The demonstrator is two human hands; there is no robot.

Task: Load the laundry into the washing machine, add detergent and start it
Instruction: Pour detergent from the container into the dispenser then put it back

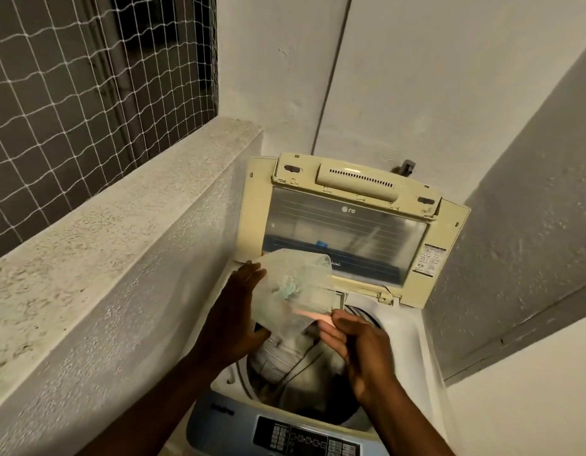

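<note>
Just below our wrists sits the washing machine's control panel (306, 437). Above it, our right hand (357, 347) pinches the lower edge of a clear plastic pouch (293, 291); our left hand (239, 311) presses flat and open against the pouch's far side. Under both hands, laundry (291, 360) fills the drum. Beyond the pouch, the lid (351, 225) stands raised against the wall (416, 77).
</note>
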